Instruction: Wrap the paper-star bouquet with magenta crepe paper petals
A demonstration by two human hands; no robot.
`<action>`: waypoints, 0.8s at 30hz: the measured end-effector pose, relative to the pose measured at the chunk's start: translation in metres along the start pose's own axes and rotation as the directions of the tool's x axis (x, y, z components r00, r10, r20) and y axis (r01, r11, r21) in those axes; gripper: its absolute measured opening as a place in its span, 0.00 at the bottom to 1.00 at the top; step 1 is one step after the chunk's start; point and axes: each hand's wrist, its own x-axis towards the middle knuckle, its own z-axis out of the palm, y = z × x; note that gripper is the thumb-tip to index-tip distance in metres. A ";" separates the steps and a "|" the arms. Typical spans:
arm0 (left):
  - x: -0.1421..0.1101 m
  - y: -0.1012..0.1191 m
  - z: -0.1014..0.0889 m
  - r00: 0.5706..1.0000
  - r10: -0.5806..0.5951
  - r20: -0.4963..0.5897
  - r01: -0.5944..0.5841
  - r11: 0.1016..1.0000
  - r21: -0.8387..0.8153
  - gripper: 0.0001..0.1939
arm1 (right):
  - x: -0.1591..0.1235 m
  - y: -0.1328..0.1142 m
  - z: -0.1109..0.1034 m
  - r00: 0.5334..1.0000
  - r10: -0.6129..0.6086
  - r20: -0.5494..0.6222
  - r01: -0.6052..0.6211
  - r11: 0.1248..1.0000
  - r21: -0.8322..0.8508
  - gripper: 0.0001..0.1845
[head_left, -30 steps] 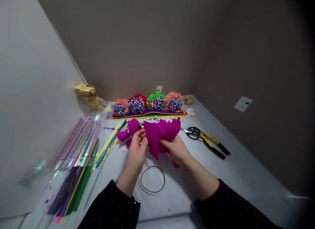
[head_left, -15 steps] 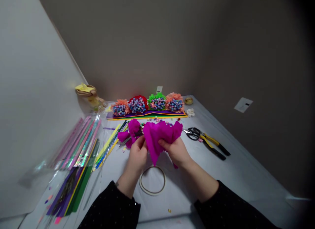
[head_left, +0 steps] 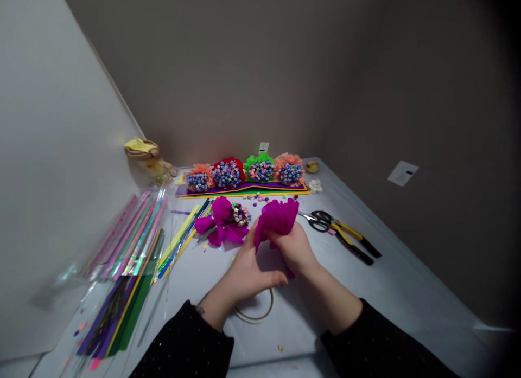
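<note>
A bunched piece of magenta crepe paper is gripped in my right hand, whose fingers close around its lower part. My left hand cups the same paper from the left and below, its fingers curled against it. To the left on the table lies a magenta paper flower with a cluster of small coloured beads at its centre, touched by neither hand. A thin ring lies on the table under my left wrist, partly hidden.
Scissors and yellow-handled pliers lie to the right. Four finished paper bouquets line the back on coloured sheets. Coloured paper strips and foil sleeves spread at the left. A yellow object stands by the wall.
My left hand let go of the flower with beads and moved right to the crepe paper. The spread paper is now gathered into a tight bunch between both hands.
</note>
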 end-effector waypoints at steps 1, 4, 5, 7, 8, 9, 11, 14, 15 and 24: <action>0.000 0.000 0.001 0.998 -0.011 -0.064 0.011 1.000 0.000 0.47 | 0.000 0.000 0.000 1.000 -0.003 -0.002 0.003 1.000 -0.004 0.12; 0.005 -0.001 -0.001 0.951 -0.120 -0.286 0.094 0.990 -0.105 0.21 | 0.001 0.000 0.000 1.000 -0.009 0.007 0.008 0.997 0.072 0.15; 0.007 -0.001 -0.002 0.930 -0.164 -0.328 0.116 0.980 -0.161 0.16 | 0.001 0.001 0.000 1.000 -0.021 -0.002 0.021 0.993 0.117 0.16; 0.011 -0.001 -0.006 0.908 -0.236 -0.346 0.143 0.951 -0.274 0.12 | 0.003 0.004 0.000 0.998 -0.056 -0.022 0.060 0.977 0.203 0.18; 0.012 -0.001 -0.007 0.904 -0.260 -0.340 0.149 0.936 -0.319 0.12 | 0.003 0.005 0.000 0.997 -0.074 -0.024 0.078 0.968 0.238 0.19; 0.012 -0.001 -0.008 0.900 -0.269 -0.342 0.145 0.926 -0.348 0.13 | 0.004 0.007 0.001 0.996 -0.086 -0.014 0.087 0.961 0.264 0.21; 0.010 0.000 -0.009 0.882 -0.240 -0.407 0.106 0.940 -0.324 0.14 | 0.006 0.009 0.001 0.997 -0.074 0.026 0.064 0.956 0.285 0.23; 0.004 0.003 -0.009 0.780 -0.050 -0.623 -0.038 0.991 -0.127 0.10 | 0.008 0.011 0.001 1.000 0.000 -0.009 0.003 0.951 0.310 0.23; 0.002 0.004 -0.009 0.752 0.013 -0.660 -0.075 0.995 -0.065 0.09 | 0.009 0.010 0.002 0.999 0.021 -0.036 -0.008 0.946 0.324 0.22; 0.004 0.006 0.002 0.940 -0.076 -0.333 0.032 0.991 -0.134 0.23 | 0.001 0.008 0.002 0.976 -0.010 0.219 -0.072 0.930 0.361 0.20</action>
